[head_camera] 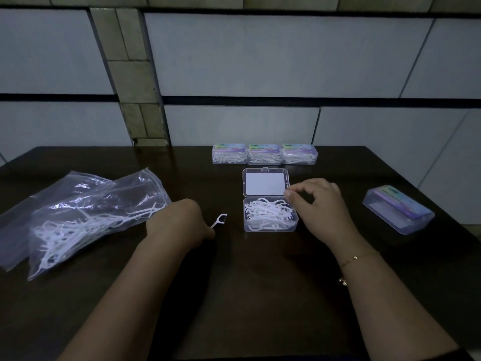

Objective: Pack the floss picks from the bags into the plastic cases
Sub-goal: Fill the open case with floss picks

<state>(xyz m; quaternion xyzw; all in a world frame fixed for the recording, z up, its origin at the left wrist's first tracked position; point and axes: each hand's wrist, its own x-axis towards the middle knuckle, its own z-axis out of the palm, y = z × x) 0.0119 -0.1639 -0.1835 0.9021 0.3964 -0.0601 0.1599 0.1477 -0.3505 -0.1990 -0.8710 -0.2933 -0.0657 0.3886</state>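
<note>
Dark table [247, 295], two clear bags [86, 217] of white picks on the left, one open box [269, 213] half full in the middle, three shut boxes [265, 154] behind, one more box [398, 208] on the right, left hand [179, 225] pinching one pick [220, 220], right hand [322, 201] curled by the open box, cannot tell if it holds anything

Both forearms are reaching forward, bare to the elbow. The left hand [179, 222] is lying knuckles-up, fingers curling under and pinching a pick [220, 220] at its handle end. The right hand [321, 204] is hovering palm-down — thumb and forefinger tips are nearly meeting, the other fingers loosely bent — with a thin bracelet [350, 261] circling the wrist.
</note>
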